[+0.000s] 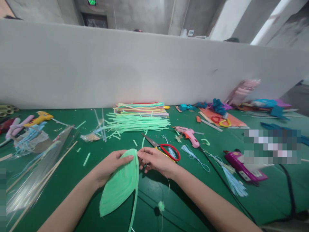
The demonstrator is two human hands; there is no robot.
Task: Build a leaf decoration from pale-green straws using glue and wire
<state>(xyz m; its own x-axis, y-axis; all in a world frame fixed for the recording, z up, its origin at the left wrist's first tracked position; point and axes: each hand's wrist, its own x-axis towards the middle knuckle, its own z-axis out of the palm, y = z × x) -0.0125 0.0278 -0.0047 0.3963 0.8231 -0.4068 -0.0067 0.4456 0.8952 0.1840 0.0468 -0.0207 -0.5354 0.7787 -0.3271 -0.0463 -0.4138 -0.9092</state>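
Observation:
A light green leaf (120, 187) made of fuzzy pipe cleaners is pinched near its upper end by my left hand (120, 162), thumb across its face. Its long green stem (134, 207) runs down toward the bottom of the view. My right hand (154, 161) is closed at the leaf's right edge, thumb and forefinger touching the rim. A thin clear thread (169, 185) trails from this hand; its exact path between the fingers is hidden. Below hangs a small green fuzzy ball (161, 206) on a thin line. Red-and-yellow-handled scissors (170, 152) lie just behind my right hand.
Green pipe cleaners (140, 122) are heaped at the back centre. A pink glue gun (188, 133) and pale blue tassels (233, 180) lie to the right, near a purple tool (245, 167). A yellow glue gun (40, 118) and clear plastic sheeting (41, 174) are leftward. A white partition (145, 67) stands behind.

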